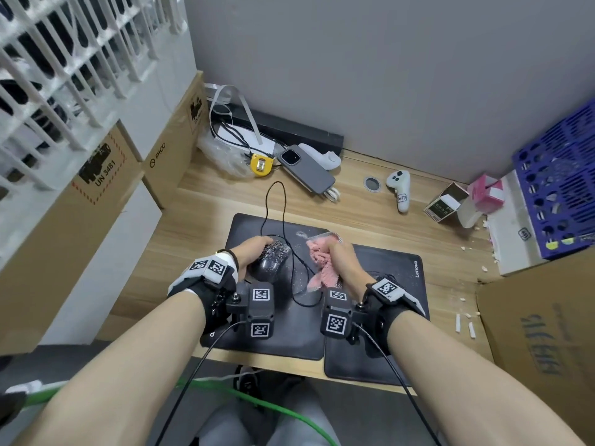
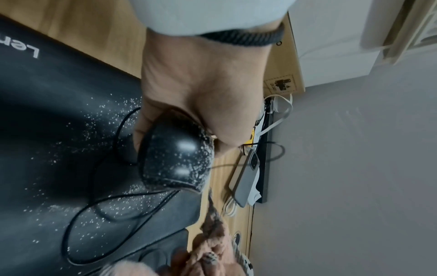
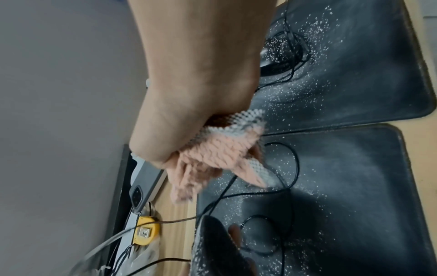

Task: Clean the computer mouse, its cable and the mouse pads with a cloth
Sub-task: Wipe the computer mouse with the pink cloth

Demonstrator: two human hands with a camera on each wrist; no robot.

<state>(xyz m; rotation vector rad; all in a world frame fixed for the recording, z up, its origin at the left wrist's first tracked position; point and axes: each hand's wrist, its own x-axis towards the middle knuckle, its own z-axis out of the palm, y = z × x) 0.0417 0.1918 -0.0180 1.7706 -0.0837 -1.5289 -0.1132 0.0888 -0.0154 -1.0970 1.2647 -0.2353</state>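
Head view: the wooden worktop (image 1: 206, 201) carries 2 black mouse pads side by side, the left pad (image 1: 251, 230) overlapping the edge of the right pad (image 1: 399, 278), which bears a Lenovo logo. White specks are scattered over both pads. Cardboard boxes (image 1: 106, 188) stand along the left, and a blue crate (image 1: 560, 188) sits at the far right.

A grey phone (image 1: 306, 169) lies near the back wall, with a white controller (image 1: 401, 188) to its right and a yellow tape measure (image 1: 261, 164) to its left.

The pink cloth (image 1: 322, 262) is bunched up over the seam of the 2 pads, and the right hand (image 1: 344, 262) has its grip closed round it. The black mouse (image 1: 273, 255), speckled white, is over the left pad; the left hand (image 1: 254, 249) has its grip wrapped round it, fingers curled under one side and thumb on the other. In the left wrist view the mouse (image 2: 177, 156) looks lifted off the pad.

The thin black cable (image 1: 283, 201) loops from the mouse out across the bare worktop, then back over the pads between the 2 hands.
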